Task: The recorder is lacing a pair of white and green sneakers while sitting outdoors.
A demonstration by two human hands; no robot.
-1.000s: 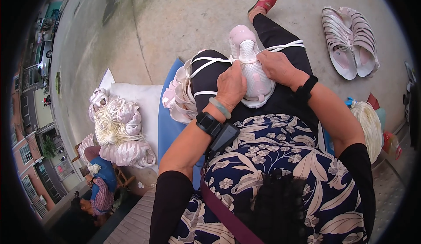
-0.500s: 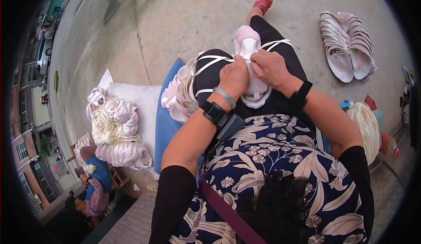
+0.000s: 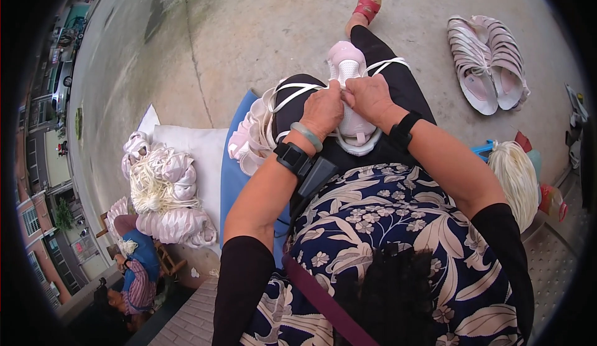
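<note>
A pink and white shoe upper (image 3: pixel 346 52) rests in my lap, its mesh tongue showing between my hands. White shoelace (image 3: pixel 390 64) runs out from it in loops over both thighs. My left hand (image 3: pixel 323 110) pinches the lace at the upper's left side. Close against it, my right hand (image 3: pixel 372 100) pinches at the right side, its fingertips meeting the left ones over the tongue. What lies right between the fingertips is partly hidden. More pink and white uppers (image 3: pixel 249 136) lie stacked beside my left thigh, on a blue surface.
Far right on the concrete floor lies a tied bundle of uppers (image 3: pixel 488 66). A hank of cream laces (image 3: pixel 513 181) hangs near my right elbow. To the left, a pile of uppers and laces (image 3: pixel 163 181) sits on a white sheet (image 3: pixel 205 144). Another person (image 3: pixel 138 277) sits beyond it.
My hands have come together over the shoe upper; the right one moved left until its fingertips met the left hand's. The upper has shifted slightly left with them.
</note>
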